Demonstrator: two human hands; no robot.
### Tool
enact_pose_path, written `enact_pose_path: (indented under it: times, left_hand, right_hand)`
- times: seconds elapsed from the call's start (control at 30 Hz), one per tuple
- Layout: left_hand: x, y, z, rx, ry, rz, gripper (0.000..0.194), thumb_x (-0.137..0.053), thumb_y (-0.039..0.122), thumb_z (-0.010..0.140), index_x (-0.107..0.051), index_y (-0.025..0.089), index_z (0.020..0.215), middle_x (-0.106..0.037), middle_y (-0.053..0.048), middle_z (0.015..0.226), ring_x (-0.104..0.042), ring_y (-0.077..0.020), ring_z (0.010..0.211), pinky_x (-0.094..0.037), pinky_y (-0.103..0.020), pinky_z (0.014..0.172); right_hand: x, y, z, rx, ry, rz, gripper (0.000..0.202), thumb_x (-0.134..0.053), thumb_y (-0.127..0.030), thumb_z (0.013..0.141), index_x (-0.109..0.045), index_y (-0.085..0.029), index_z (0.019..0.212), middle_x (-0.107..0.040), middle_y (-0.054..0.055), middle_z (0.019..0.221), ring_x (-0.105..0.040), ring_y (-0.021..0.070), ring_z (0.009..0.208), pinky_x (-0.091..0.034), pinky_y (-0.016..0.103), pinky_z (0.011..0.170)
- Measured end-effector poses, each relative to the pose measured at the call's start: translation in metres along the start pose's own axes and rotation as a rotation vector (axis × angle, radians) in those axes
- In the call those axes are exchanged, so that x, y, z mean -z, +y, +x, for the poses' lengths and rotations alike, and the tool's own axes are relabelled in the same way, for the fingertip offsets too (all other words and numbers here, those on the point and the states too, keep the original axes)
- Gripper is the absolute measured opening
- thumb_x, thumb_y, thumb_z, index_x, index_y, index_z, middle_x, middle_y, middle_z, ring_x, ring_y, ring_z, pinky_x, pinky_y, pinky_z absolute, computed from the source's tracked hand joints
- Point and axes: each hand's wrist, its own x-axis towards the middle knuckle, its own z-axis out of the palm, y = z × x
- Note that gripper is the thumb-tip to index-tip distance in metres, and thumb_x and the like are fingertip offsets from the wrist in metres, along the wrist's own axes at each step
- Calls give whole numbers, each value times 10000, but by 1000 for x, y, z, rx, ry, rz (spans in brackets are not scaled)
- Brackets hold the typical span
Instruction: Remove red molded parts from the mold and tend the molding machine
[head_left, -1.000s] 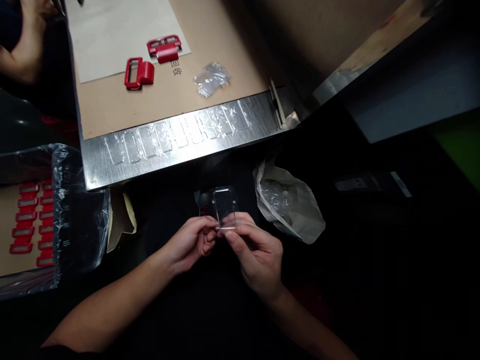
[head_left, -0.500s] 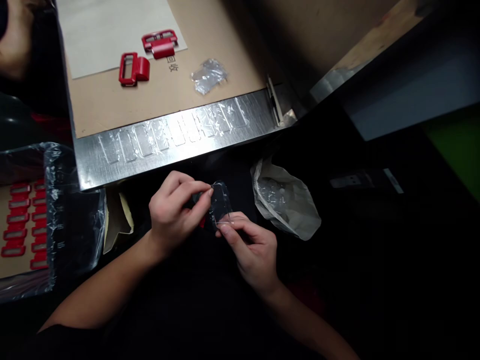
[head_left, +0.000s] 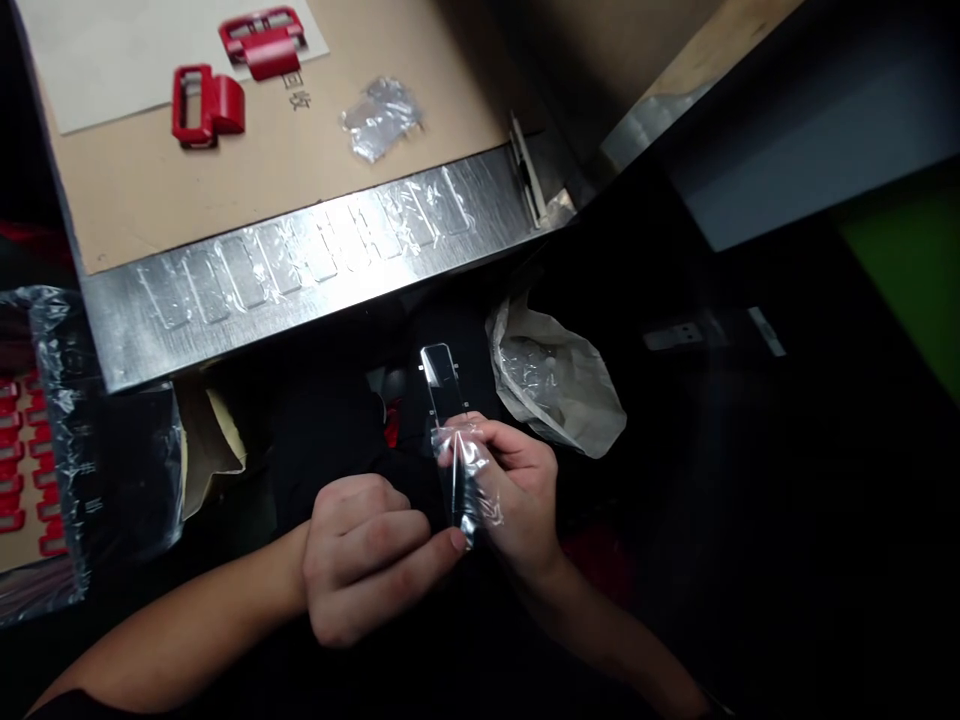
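Note:
My right hand pinches a small clear rectangular plastic panel with little side tabs, held out in front of my lap. From the panel's near end a thin transparent film hangs back over my right thumb. The lower end of this film is between the fingertips of my left hand, which is closed and sits below and to the left of the panel. Similar clear panels lie in a row along the metal edge of the worktable.
Two red plastic frames and crumpled clear film lie on the cardboard-covered tabletop. Below the table's edge, an open paper bag contains clear film. At left stands a plastic-lined box with several red frames.
My left hand has moved down toward me, drawing the film back from the panel. The panel's far end is now uncovered by my left fingers. The view has shifted slightly.

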Motion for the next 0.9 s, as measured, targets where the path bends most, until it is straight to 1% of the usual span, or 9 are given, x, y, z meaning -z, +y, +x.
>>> enact_pose_path:
  times: [0.13, 0.3, 0.5, 0.57, 0.67, 0.73, 0.83, 0.9]
  left_hand:
    - [3, 3, -4, 31, 13, 27, 174, -727, 42, 838, -742, 76, 1007, -660, -21, 737, -632, -136, 579, -526, -303, 458]
    - [7, 4, 0, 62, 32, 92, 134, -758, 68, 833, -747, 150, 939, -662, 5, 713, -643, -133, 562, -550, -291, 439]
    - [5, 5, 0, 47, 57, 41, 156, -755, 45, 814, -746, 89, 963, -646, -12, 712, -634, -138, 568, -537, -303, 443]
    - [5, 5, -1, 48, 60, 40, 143, -750, 52, 821, -745, 97, 956, -644, -9, 708, -628, -134, 561, -529, -299, 435]
    - [6, 4, 0, 46, 53, 59, 102, -738, 71, 843, -742, 137, 921, -646, 0, 696, -627, -131, 545, -528, -287, 419]
    - [8, 4, 1, 51, 49, 69, 107, -736, 71, 843, -736, 148, 919, -647, 5, 690, -631, -133, 542, -536, -285, 422]
    - [9, 1, -1, 43, 11, 52, 140, -732, 75, 844, -726, 140, 968, -658, 1, 710, -646, -136, 559, -550, -283, 443]
    - [8, -1, -4, 45, -7, 31, 184, -738, 81, 835, -717, 134, 1010, -661, -3, 733, -648, -135, 571, -552, -276, 464]
  right_hand:
    - [1, 0, 0, 8, -17, -17, 229, -689, -267, 951, -765, -196, 746, -705, 57, 814, -652, 203, 792, -520, 332, 738]
    - [2, -1, 1, 15, -26, -8, 241, -696, -271, 953, -749, -200, 729, -708, 56, 809, -660, 208, 808, -521, 343, 758]
    - [1, 0, 0, 35, -19, -4, 219, -690, -232, 950, -751, -205, 742, -693, 46, 761, -654, 212, 829, -524, 348, 784]
    - [1, 0, 0, 36, -23, -4, 205, -687, -216, 947, -762, -204, 757, -696, 46, 777, -648, 205, 815, -517, 342, 768]
    - [2, 0, 0, 38, -28, 1, 199, -689, -225, 942, -772, -202, 762, -705, 52, 814, -645, 202, 795, -513, 339, 739]
    - [2, 0, 0, 42, -25, -1, 203, -688, -231, 941, -777, -203, 760, -710, 55, 819, -653, 209, 806, -519, 345, 747]
    - [1, 0, 0, 38, -17, -6, 202, -698, -239, 937, -787, -207, 759, -723, 59, 832, -665, 219, 840, -531, 356, 787]
    - [2, 1, 1, 24, -22, -21, 180, -709, -259, 941, -805, -213, 796, -737, 60, 855, -677, 223, 867, -539, 355, 806]
